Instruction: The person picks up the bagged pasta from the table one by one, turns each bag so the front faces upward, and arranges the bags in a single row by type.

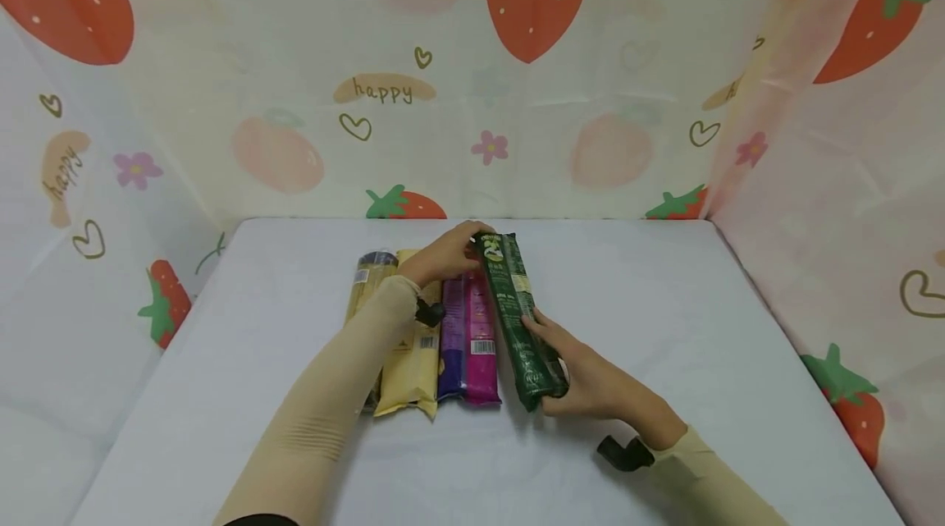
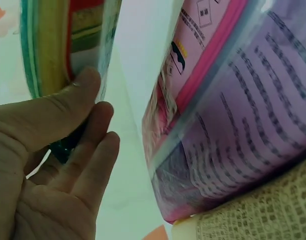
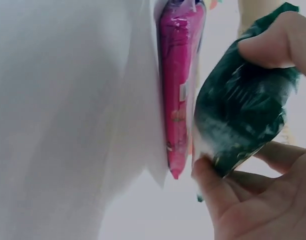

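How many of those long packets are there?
4. From left in the head view: a clear packet, a yellow packet, a purple-and-pink packet and, held by the left hand and right hand, a green packet. The left sleeve may hide more.

The white tabletop (image 1: 627,288) has rounded far corners and a straight back edge. Side by side on it, running lengthwise front to back, lie a partly hidden tan pack (image 1: 359,292) leftmost, next a pale yellow pack (image 1: 409,374), then a purple-and-pink pack (image 1: 472,329) with a barcode (image 1: 483,348) on its pink side
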Demonstrator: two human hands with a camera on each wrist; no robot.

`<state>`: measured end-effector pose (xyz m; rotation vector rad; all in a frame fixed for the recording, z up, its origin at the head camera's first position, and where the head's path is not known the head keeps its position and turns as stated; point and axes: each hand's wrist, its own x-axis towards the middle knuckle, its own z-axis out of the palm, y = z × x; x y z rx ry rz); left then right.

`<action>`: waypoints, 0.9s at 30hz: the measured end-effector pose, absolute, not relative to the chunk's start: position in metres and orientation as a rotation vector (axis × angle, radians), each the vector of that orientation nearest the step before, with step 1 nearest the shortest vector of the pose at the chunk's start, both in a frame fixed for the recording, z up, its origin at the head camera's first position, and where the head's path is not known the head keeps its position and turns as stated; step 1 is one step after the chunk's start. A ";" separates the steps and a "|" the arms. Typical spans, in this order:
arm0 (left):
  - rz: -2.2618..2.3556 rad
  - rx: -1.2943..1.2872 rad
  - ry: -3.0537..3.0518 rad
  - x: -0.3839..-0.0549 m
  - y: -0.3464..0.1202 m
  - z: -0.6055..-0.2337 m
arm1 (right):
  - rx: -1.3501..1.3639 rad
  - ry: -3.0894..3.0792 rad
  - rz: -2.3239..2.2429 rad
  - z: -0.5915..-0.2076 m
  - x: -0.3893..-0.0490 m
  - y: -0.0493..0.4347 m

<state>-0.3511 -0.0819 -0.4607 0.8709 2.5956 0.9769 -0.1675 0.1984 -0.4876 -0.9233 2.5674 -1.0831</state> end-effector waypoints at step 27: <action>1.407 0.625 2.254 -0.352 -0.107 -0.472 | -0.917 2.017 -1.844 -0.489 -0.171 0.193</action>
